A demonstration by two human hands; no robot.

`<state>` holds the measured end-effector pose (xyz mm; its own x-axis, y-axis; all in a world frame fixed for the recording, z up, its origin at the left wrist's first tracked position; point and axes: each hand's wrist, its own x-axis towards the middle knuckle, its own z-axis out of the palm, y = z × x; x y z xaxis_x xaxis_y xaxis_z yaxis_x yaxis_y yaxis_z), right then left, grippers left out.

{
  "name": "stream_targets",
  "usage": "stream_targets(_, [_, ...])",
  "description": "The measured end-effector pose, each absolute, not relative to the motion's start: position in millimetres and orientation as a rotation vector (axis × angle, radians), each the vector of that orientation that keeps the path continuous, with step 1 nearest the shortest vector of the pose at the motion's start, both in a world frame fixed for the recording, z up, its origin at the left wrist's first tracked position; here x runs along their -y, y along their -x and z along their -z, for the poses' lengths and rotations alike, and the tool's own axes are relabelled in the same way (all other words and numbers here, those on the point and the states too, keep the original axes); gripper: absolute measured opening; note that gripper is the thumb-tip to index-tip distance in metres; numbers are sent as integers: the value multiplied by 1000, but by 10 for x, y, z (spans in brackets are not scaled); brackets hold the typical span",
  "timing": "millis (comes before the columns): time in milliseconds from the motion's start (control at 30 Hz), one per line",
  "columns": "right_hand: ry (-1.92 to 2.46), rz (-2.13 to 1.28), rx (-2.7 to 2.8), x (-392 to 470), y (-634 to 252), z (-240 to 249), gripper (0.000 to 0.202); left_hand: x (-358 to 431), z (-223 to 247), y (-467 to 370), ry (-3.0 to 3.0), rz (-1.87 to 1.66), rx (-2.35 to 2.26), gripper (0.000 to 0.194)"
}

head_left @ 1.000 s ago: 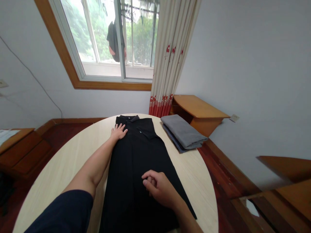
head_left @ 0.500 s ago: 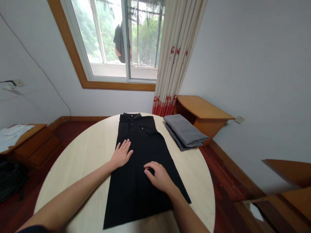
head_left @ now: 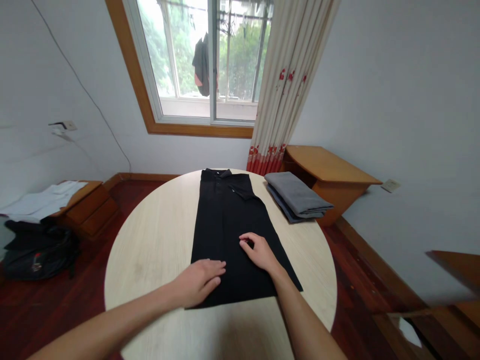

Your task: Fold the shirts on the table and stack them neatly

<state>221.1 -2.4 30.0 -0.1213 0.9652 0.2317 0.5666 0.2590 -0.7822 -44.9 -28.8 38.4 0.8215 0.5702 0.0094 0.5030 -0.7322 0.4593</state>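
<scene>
A black polo shirt (head_left: 228,225) lies on a round pale wooden table (head_left: 150,235), its collar toward the window and its hem toward me. One side is folded in, with a short sleeve lying across the upper right part. My left hand (head_left: 202,280) rests flat on the shirt's lower left part, fingers stretched together and pointing right. Over the shirt's lower middle right is my right hand (head_left: 260,252), loosely curled with a gap between thumb and fingers. No cloth shows in that gap.
Folded grey cloth (head_left: 298,195) sits at the table's right rear edge. Behind it stands a wooden desk (head_left: 330,165) beside a long curtain (head_left: 288,85). A black bag (head_left: 41,250) lies on the floor at left, near a low cabinet (head_left: 88,207) with papers on top.
My left hand has slid down the shirt toward the hem and turned its fingers to the right. My right hand stays over nearly the same part. The view has shifted left.
</scene>
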Motion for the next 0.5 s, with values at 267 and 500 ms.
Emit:
stream_targets(267, [1394, -673, 1773, 26, -2212, -288, 18, -704, -215, 43, -2702, -207, -1249, 62])
stream_targets(500, [1373, -679, 1760, 18, -2242, -271, 20, -21, 29, -21, -2777, -246, -1064, 70])
